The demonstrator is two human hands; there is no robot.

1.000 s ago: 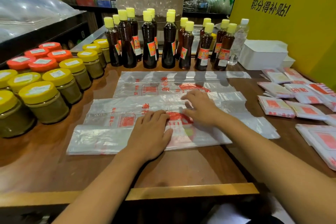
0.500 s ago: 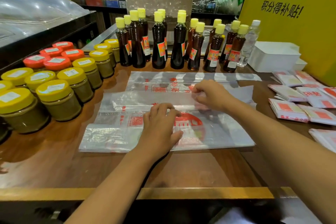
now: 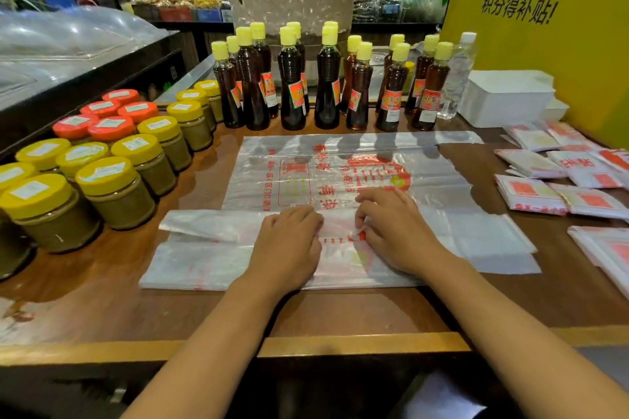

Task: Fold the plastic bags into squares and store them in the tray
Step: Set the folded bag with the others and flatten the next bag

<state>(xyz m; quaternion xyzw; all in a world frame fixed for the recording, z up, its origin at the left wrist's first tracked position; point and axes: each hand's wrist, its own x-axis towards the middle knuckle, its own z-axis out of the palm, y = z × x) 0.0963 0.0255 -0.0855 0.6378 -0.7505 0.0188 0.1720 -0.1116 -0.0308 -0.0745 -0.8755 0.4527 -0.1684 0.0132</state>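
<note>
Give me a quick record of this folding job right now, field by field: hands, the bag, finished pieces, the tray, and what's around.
left hand: rests on the bag, fingers curled at the folded edge
right hand: fingertips pinch the bag's folded edge
plastic bag: flat on the wooden counter, near strip folded over, not yet square
folded bags: loose on the counter at right
white tray: far right, contents not visible
jars: left, yellow and red lids
bottles: row behind the bag

Warm, moderately bright overhead light puts glare on the plastic bag (image 3: 340, 160) and wooden counter (image 3: 340, 313), while wide-angle distortion bends the soft, blurred edges.
</note>
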